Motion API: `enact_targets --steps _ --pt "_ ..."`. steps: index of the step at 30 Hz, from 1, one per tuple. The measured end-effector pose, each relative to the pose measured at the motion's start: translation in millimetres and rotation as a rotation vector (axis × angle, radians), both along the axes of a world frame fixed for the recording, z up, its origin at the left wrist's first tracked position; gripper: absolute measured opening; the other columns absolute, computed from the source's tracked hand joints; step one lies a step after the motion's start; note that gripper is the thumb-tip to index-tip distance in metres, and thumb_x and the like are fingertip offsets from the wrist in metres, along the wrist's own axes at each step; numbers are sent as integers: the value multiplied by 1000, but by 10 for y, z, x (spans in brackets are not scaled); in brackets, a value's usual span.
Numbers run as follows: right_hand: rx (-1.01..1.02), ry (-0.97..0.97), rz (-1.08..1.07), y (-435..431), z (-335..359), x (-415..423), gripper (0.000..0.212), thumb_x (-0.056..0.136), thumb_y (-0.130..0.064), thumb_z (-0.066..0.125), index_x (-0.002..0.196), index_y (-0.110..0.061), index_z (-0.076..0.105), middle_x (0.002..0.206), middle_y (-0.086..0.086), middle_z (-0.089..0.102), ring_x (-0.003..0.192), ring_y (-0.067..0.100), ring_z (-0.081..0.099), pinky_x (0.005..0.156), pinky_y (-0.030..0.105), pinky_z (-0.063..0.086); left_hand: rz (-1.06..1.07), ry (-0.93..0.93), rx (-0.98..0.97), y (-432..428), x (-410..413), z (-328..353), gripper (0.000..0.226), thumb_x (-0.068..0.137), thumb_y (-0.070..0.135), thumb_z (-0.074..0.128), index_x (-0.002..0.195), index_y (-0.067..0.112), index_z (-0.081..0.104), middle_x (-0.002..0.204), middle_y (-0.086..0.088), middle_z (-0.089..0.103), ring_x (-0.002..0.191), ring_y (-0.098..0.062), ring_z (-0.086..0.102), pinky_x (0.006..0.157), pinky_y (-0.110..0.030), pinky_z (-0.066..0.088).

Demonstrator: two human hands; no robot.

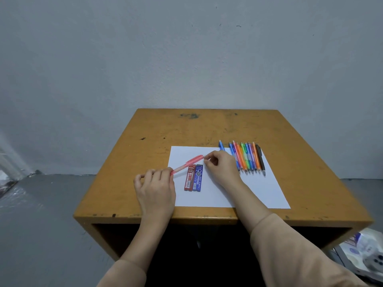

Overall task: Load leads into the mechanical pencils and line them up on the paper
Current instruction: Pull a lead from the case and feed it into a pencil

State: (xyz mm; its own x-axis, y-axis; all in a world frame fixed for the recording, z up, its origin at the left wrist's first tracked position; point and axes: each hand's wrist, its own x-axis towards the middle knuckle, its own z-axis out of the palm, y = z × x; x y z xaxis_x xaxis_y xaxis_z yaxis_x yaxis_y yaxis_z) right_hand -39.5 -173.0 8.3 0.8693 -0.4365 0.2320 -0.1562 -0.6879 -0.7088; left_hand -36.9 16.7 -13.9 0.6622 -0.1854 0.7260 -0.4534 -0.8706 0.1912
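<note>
A white paper sheet (255,189) lies on the wooden desk (207,127). My left hand (154,188) grips the lower end of a translucent pink mechanical pencil (187,164), which slants up to the right above the paper. My right hand (220,167) has its fingertips pinched at the pencil's upper end; what they pinch is too small to tell. A red lead case (189,178) and a blue lead case (198,178) lie side by side on the paper under the pencil. Several coloured pencils (248,158) lie in a row on the paper's right part, tips toward me.
One blue pencil (221,145) lies apart, left of the row, partly behind my right hand. The desk stands against a grey wall with grey floor at the left. White bags and packages (364,251) sit on the floor at the lower right.
</note>
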Motion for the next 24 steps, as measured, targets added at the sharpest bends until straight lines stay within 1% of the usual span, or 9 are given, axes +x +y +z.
enact_targets --steps 5,9,13,15,17,18,20,22,24 --pt "-30 23 -4 12 -5 -2 12 91 -18 61 96 -10 68 94 5 60 79 10 52 70 18 39 15 14 -11 6 -6 2 14 76 13 74 90 13 70 81 0 71 82 -24 63 83 -38 27" --pt "-55 30 -11 16 -6 -3 13 91 -15 59 95 -8 69 97 5 58 83 10 51 74 19 39 27 22 -8 14 0 -4 14 77 14 74 91 14 70 80 1 70 81 -23 62 83 -38 28" --pt "-72 35 -20 13 -33 -3 14 90 -13 59 93 -6 70 99 8 59 89 16 55 75 21 40 20 19 -18 14 -5 -1 13 77 14 73 90 14 71 80 1 71 81 -23 62 84 -37 28" --pt "-78 32 -16 20 -41 -8 18 90 -14 59 100 -4 70 103 8 60 94 17 56 78 21 41 18 16 -22 9 -6 2 13 76 13 74 89 14 71 79 1 71 81 -23 62 84 -37 28" --pt "-59 24 -15 25 -34 -24 27 91 -16 59 115 -6 66 107 8 60 97 17 56 83 22 44 19 20 -24 9 -2 0 13 76 13 74 89 14 71 79 1 71 80 -23 62 84 -37 27" --pt "-41 13 -22 27 -29 -39 32 91 -18 60 122 -8 63 107 7 60 96 15 56 83 21 44 20 19 -23 8 1 -3 13 76 13 74 89 14 71 79 1 71 80 -23 62 84 -37 27" --pt "23 -46 -32 30 -19 -73 37 91 -19 61 127 -11 59 102 4 61 88 9 55 75 15 44 25 20 -22 6 4 -11 13 76 13 74 88 15 71 79 1 71 80 -23 62 84 -38 27" --pt "111 -134 -33 40 -12 -117 35 91 -18 63 126 -14 61 98 -1 62 84 6 56 66 8 44 26 23 -21 5 9 -16 14 76 13 75 89 15 71 79 1 71 81 -23 62 84 -38 27" --pt "233 -196 -11 58 11 -161 33 90 -16 64 123 -15 64 96 -2 64 85 6 59 65 9 47 25 25 -18 6 10 -17 14 76 13 74 89 15 70 79 1 70 81 -23 62 84 -38 27"
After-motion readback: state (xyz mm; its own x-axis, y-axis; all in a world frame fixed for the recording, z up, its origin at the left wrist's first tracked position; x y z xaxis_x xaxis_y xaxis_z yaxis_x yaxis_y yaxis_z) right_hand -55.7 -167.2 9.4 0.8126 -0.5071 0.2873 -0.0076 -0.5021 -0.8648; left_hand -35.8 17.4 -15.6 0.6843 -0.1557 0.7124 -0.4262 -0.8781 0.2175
